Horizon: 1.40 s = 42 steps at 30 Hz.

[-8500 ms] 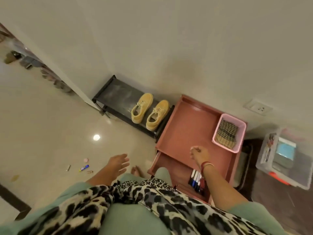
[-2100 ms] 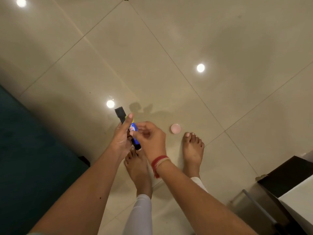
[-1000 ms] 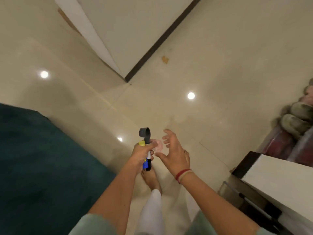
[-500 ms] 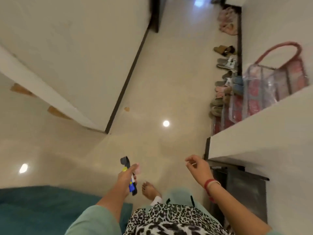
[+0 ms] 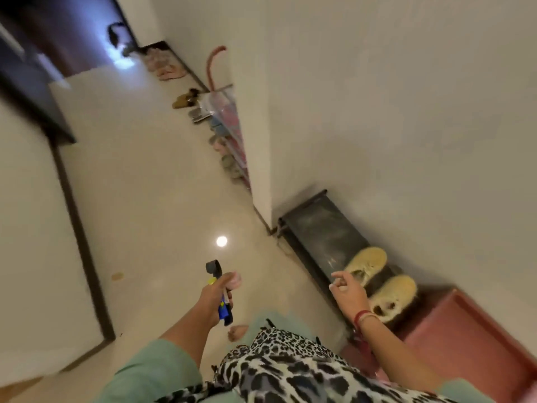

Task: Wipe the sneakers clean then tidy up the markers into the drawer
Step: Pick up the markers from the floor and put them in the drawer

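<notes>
- Motion blurs my feed, so fine detail is soft. I place everything from the black shoe rack, which stands against the wall just past a wall corner.
- The yellow sneakers sit side by side on top of the shoe rack, at the end nearest the red cabinet.
- The red cabinet's tabletop butts up against that same end of the shoe rack. I cannot make out the drawer, because the right arm crosses the cabinet's front.
- The left hand is out over the floor in front of the shoe rack and well apart from it. It is wrapped tight round the markers.
- A blue barrel and a dark one stick out below the fist, and a dark cap stands above the thumb.
- A small pink round thing is held at the left fingertips. I cannot tell what it is.
- The right hand hovers just in front of the shoe rack, near the sneakers. Its fingers are loosely curled and it holds nothing. A red band circles the wrist.
- The pale glossy floor in front of the shoe rack carries one bright lamp reflection.
- Beyond the far end of the shoe rack, past the wall corner, a row of footwear lines the wall. A clear bag with a pink handle is there too.
- Well in front of the shoe rack, nearest me, I see a leopard-print scarf and green sleeves.
</notes>
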Motion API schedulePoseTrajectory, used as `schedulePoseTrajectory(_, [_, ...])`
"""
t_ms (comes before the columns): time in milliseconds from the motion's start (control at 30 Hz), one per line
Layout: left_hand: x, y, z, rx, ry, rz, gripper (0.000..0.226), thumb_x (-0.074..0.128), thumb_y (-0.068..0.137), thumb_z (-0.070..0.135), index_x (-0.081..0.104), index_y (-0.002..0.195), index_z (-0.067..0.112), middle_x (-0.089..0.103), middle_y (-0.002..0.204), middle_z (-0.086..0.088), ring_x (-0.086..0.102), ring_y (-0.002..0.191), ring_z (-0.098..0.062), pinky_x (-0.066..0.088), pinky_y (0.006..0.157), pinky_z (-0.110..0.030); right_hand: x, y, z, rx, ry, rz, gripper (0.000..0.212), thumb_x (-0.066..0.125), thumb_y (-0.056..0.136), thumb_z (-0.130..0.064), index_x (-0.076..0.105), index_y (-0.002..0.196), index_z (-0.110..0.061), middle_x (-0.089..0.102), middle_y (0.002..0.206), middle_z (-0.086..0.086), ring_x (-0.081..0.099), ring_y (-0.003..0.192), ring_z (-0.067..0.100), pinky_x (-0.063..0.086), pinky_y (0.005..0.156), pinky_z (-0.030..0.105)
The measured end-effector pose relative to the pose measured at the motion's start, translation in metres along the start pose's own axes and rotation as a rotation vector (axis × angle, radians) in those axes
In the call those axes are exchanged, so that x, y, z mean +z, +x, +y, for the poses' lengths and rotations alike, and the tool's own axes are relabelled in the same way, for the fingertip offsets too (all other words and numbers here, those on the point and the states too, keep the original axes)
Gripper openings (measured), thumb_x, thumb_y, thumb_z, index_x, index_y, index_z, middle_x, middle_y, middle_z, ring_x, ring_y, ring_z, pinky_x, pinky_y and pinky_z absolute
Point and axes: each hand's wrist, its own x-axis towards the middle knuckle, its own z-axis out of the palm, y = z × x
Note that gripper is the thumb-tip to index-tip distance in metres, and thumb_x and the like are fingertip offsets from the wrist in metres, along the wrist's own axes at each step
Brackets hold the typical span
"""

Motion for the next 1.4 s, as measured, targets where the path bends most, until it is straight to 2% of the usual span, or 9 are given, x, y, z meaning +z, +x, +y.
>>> schedulePoseTrajectory(133, [0.077,-0.020,-0.014,-0.017,0.179,-0.193,0.019,0.067,0.084,0.024,0.057,0.085,0.007,0.042,0.057,-0.002,0.039,0.040,-0.011,0.036,0.039,-0.020,-0.036,-0.049,0.059,0.125,0.161,0.162,0.012,0.058,0.086,-0.010,0.060,0.094,-0.019,0.060,0.075,-0.003,0.058,0.073,0.020,0.047,0.071,0.032])
schedulePoseTrajectory(233, [0.123,-0.038,-0.027,-0.048,0.344,-0.311,0.027,0.070,0.081,0.023,0.057,0.095,0.004,0.044,0.058,-0.005,0.040,0.042,-0.013,0.038,0.040,-0.021,-0.047,-0.091,0.097,0.221,0.254,0.278,0.016,0.056,0.086,-0.006,0.060,0.091,-0.021,0.057,0.068,-0.003,0.057,0.069,0.021,0.047,0.070,0.035])
schedulePoseTrajectory(333, [0.160,-0.047,-0.044,-0.100,0.535,-0.418,0.034,0.073,0.079,0.028,0.057,0.097,0.003,0.045,0.058,-0.005,0.041,0.043,-0.014,0.040,0.043,-0.024,-0.053,-0.128,0.120,0.312,0.396,0.408,0.022,0.056,0.086,-0.001,0.056,0.096,-0.020,0.057,0.074,-0.001,0.056,0.072,0.022,0.046,0.064,0.028])
schedulePoseTrajectory(567, [0.219,-0.070,-0.104,-0.242,0.917,-0.626,0.028,0.073,0.080,0.029,0.058,0.078,0.006,0.047,0.053,-0.006,0.042,0.039,-0.014,0.040,0.045,-0.024,-0.061,-0.195,0.136,0.412,0.514,0.585,0.021,0.059,0.087,-0.003,0.060,0.099,-0.020,0.059,0.083,-0.008,0.055,0.077,0.009,0.042,0.066,0.016])
schedulePoseTrajectory(900, [0.236,-0.118,-0.210,-0.387,1.207,-0.749,0.030,0.075,0.075,0.032,0.059,0.081,0.008,0.049,0.052,-0.004,0.043,0.044,-0.015,0.039,0.044,-0.024,-0.074,-0.248,0.164,0.292,0.461,0.485,0.032,0.069,0.080,-0.010,0.059,0.102,-0.030,0.055,0.104,-0.009,0.057,0.082,0.004,0.044,0.068,0.007])
schedulePoseTrajectory(1067, [0.251,-0.141,-0.258,-0.359,1.225,-0.723,0.020,0.071,0.080,0.027,0.064,0.085,0.009,0.050,0.047,-0.002,0.044,0.040,-0.013,0.037,0.042,-0.023,-0.092,-0.263,0.211,0.235,0.388,0.375,0.041,0.073,0.075,-0.014,0.059,0.111,-0.029,0.052,0.107,-0.007,0.054,0.084,0.003,0.043,0.073,0.012])
schedulePoseTrajectory(1167, [0.259,-0.153,-0.288,-0.371,1.193,-0.686,0.020,0.070,0.081,0.028,0.064,0.080,0.009,0.051,0.052,-0.004,0.045,0.044,-0.015,0.038,0.043,-0.023,-0.103,-0.271,0.246,0.181,0.290,0.242,0.045,0.075,0.073,-0.021,0.058,0.113,-0.028,0.049,0.107,-0.009,0.050,0.084,-0.001,0.038,0.073,0.007])
schedulePoseTrajectory(1267, [0.263,-0.161,-0.320,-0.425,1.147,-0.634,0.022,0.071,0.080,0.028,0.062,0.081,0.008,0.052,0.058,-0.006,0.047,0.046,-0.015,0.039,0.044,-0.024,-0.109,-0.279,0.274,0.140,0.228,0.147,0.044,0.074,0.073,-0.021,0.057,0.113,-0.025,0.047,0.107,-0.011,0.054,0.085,0.007,0.042,0.077,0.017])
schedulePoseTrajectory(1400, [0.261,-0.161,-0.357,-0.467,1.132,-0.617,0.053,0.082,0.063,0.036,0.067,0.100,0.001,0.059,0.081,-0.015,0.054,0.063,-0.020,0.044,0.056,-0.028,-0.105,-0.287,0.308,0.152,0.245,0.171,0.027,0.071,0.076,-0.017,0.060,0.100,-0.020,0.050,0.097,-0.008,0.053,0.081,0.008,0.046,0.080,0.026])
